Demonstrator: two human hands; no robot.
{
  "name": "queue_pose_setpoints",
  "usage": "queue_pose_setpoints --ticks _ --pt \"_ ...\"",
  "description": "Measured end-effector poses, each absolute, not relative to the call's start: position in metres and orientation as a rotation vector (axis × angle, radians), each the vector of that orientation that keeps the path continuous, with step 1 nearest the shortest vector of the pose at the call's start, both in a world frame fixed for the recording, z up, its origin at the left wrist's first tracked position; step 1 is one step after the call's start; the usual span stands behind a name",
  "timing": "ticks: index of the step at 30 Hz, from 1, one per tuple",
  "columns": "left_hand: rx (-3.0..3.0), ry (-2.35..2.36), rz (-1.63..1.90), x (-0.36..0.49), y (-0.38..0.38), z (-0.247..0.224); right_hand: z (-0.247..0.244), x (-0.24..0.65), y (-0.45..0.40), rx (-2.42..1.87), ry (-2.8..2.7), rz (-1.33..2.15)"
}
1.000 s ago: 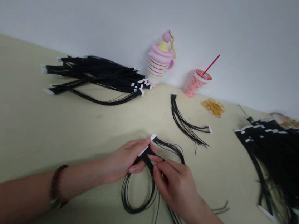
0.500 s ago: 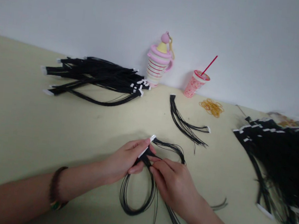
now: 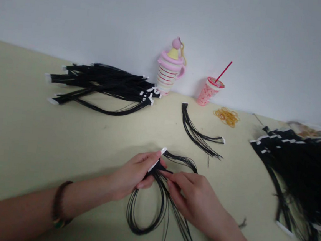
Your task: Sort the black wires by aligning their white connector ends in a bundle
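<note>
Near the front centre of the table, my left hand is closed on a black wire bundle by its white connectors, one of which sticks out above the thumb. Part of the bundle curls into a loop below the fingers, and other wires trail toward the bottom edge. My right hand pinches some of the black wires just right of the connectors, its fingertips close to the left ones. The far ends of the wires are partly hidden behind the right hand and forearm.
A pile of black wire harnesses lies at the back left, a larger pile at the right. Against the wall stand a pink-lidded cup and a cup with a straw. Yellow rubber bands and a small harness lie nearby.
My right hand has shifted slightly right, still pinching wires. More wires now run from below the connectors down to the right; the loop has spread a little leftward.
</note>
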State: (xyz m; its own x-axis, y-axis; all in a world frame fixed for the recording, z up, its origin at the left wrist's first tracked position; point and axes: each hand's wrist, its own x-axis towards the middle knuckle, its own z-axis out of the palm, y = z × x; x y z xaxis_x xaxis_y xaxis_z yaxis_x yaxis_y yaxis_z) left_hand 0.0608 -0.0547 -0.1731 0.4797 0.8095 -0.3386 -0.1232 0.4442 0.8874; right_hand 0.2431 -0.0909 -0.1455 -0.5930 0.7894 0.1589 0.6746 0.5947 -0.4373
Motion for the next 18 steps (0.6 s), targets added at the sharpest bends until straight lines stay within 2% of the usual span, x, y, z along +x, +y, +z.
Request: queue_pose_setpoints --ticks 10,13,18 --pt "0.931 0.884 0.678 0.060 -0.055 -0.174 -0.139 0.249 -0.085 -1.256 -2.396 0.662" --pt "0.918 0.865 0.682 0.059 -0.055 -0.175 -0.132 0.252 -0.087 -1.180 -2.156 1.024" --pt "0.888 0.845 0.598 0.058 -0.054 -0.173 -0.118 0.269 -0.092 -0.775 -1.583 1.646"
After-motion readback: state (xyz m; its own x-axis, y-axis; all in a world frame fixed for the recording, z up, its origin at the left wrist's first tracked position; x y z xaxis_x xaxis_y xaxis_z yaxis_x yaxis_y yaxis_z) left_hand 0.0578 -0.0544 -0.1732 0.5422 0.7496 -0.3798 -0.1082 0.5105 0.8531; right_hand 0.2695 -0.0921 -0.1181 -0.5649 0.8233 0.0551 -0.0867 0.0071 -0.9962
